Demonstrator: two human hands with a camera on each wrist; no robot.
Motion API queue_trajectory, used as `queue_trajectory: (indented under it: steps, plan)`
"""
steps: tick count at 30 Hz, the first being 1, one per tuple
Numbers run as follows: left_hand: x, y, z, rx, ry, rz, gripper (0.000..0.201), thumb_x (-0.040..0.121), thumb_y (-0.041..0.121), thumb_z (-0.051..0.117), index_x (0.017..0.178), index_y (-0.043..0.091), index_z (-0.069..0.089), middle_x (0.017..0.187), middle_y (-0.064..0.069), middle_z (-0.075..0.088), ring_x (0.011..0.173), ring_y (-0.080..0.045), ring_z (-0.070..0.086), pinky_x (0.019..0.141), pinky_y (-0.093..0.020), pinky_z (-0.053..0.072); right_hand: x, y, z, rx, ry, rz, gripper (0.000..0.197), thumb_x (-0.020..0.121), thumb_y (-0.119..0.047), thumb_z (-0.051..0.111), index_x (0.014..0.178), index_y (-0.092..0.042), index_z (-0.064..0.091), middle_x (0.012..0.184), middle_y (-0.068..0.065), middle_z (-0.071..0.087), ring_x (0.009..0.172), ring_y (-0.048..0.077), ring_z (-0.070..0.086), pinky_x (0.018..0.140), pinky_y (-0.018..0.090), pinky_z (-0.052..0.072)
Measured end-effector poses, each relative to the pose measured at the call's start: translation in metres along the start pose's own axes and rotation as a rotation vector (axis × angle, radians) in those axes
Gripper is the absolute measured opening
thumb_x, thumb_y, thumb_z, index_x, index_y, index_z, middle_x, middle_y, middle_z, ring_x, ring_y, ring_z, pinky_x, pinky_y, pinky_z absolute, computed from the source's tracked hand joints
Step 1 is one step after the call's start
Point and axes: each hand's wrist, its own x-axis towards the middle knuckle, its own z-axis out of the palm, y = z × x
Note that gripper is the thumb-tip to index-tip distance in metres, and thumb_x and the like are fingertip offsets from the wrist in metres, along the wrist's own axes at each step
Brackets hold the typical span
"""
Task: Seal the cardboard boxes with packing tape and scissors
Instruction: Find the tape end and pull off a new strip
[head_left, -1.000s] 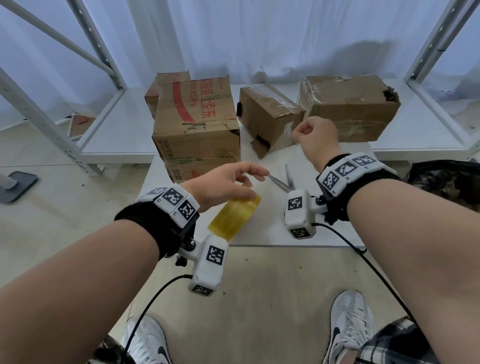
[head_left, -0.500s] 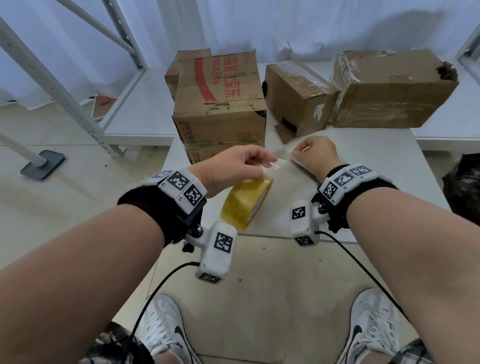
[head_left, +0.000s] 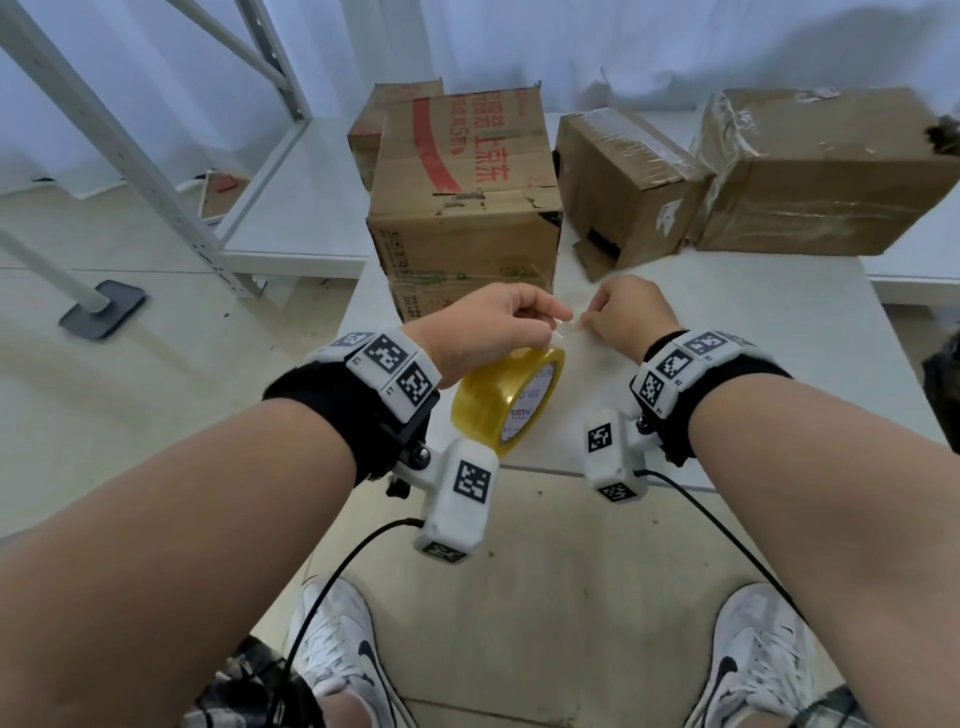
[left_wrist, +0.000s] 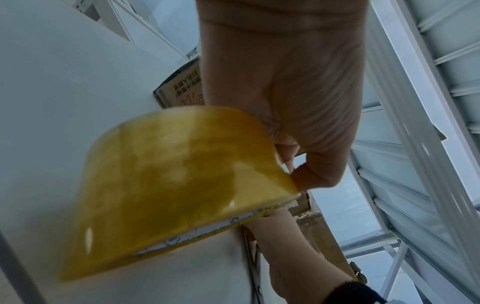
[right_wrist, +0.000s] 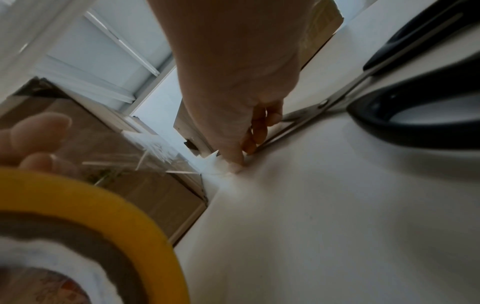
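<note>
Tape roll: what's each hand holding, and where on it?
Left hand grips the tape roll at its upper rim. Right hand pinches the tape's peeled free end.

Past my hands I see a white table (head_left: 810, 332) with a lower white shelf surface (head_left: 306, 197) continuing to its left. White curtains (head_left: 571, 47) hang behind it, letting soft daylight through. Off to my left a grey metal rack upright (head_left: 119, 156) slants down to the pale tiled floor (head_left: 156, 395), near a dark flat stand base (head_left: 104, 309).
</note>
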Motion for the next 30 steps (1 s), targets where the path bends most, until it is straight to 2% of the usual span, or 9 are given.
queue_trajectory:
  steps: [3,7,12,17,18,21,24,27,30]
  plan:
    - [0.002,0.001,0.000,0.008,0.004,-0.003,0.032,0.087,-0.001,0.055,0.114,0.015,0.063,0.103,0.000,0.058,0.090,-0.010,0.055,0.084,-0.020,0.049,0.003,-0.003,0.003,-0.041,-0.018,0.039,0.025,0.090,-0.022,0.061,0.106,-0.003,0.062,0.112,0.015,0.064,0.104,0.031,0.059,0.080,0.032,0.044]
    - [0.003,0.001,-0.001,0.008,-0.010,-0.009,0.032,0.087,-0.001,0.055,0.113,0.015,0.063,0.104,0.000,0.059,0.089,-0.009,0.056,0.084,-0.020,0.049,0.003,0.003,-0.006,0.051,0.018,0.081,0.055,0.084,-0.026,0.071,0.126,-0.003,0.043,0.122,0.016,0.057,0.112,0.032,0.055,0.080,0.032,0.042]
    - [0.000,0.000,-0.002,-0.008,-0.022,-0.018,0.032,0.088,0.000,0.055,0.115,0.015,0.062,0.107,-0.002,0.059,0.090,-0.010,0.057,0.079,-0.017,0.050,-0.015,0.013,-0.024,0.125,0.103,0.049,0.026,0.092,-0.022,0.058,0.112,-0.007,0.051,0.115,0.017,0.057,0.095,0.027,0.051,0.076,0.030,0.039]
    - [-0.004,-0.001,0.002,-0.007,0.003,-0.024,0.033,0.086,0.002,0.054,0.114,0.018,0.063,0.119,-0.010,0.062,0.096,-0.018,0.060,0.090,-0.032,0.051,-0.045,0.022,-0.039,-0.103,-0.042,0.122,0.020,0.091,-0.021,0.051,0.096,-0.002,0.054,0.099,0.019,0.056,0.101,0.035,0.056,0.080,0.035,0.043]
    - [-0.005,-0.001,0.003,-0.009,0.013,-0.022,0.033,0.086,0.002,0.054,0.113,0.018,0.064,0.120,-0.011,0.062,0.098,-0.020,0.060,0.092,-0.034,0.051,-0.051,0.023,-0.040,-0.165,-0.071,0.164,0.021,0.090,-0.022,0.051,0.099,-0.003,0.054,0.104,0.021,0.055,0.105,0.037,0.055,0.083,0.036,0.043]
    - [-0.006,-0.001,0.004,-0.002,0.031,-0.019,0.029,0.087,0.003,0.054,0.108,0.020,0.065,0.121,-0.013,0.063,0.111,-0.027,0.060,0.095,-0.036,0.050,-0.070,0.029,-0.039,-0.294,-0.169,0.317,0.047,0.089,-0.029,0.059,0.127,-0.006,0.044,0.132,0.021,0.041,0.120,0.037,0.044,0.095,0.040,0.039]
    - [-0.008,-0.003,0.006,-0.019,0.046,-0.017,0.026,0.088,0.004,0.054,0.103,0.021,0.066,0.121,-0.015,0.063,0.104,-0.026,0.061,0.096,-0.041,0.051,-0.084,0.033,-0.036,-0.267,-0.182,0.333,0.057,0.086,-0.036,0.064,0.129,-0.006,0.041,0.135,0.020,0.035,0.119,0.036,0.044,0.091,0.038,0.039]
    - [-0.008,-0.004,0.006,-0.025,0.054,-0.019,0.026,0.088,0.005,0.053,0.099,0.024,0.066,0.120,-0.012,0.063,0.107,-0.027,0.061,0.096,-0.042,0.051,-0.092,0.035,-0.032,-0.250,-0.122,0.298,0.056,0.086,-0.032,0.066,0.127,-0.005,0.040,0.135,0.019,0.030,0.121,0.035,0.039,0.084,0.036,0.036]
    - [-0.006,-0.004,0.006,-0.017,0.047,-0.023,0.027,0.087,0.004,0.054,0.096,0.026,0.066,0.119,-0.011,0.064,0.112,-0.029,0.059,0.099,-0.043,0.049,-0.098,0.033,-0.029,-0.338,-0.101,0.312,0.056,0.083,-0.032,0.068,0.125,-0.007,0.041,0.133,0.019,0.034,0.123,0.036,0.037,0.095,0.042,0.038]
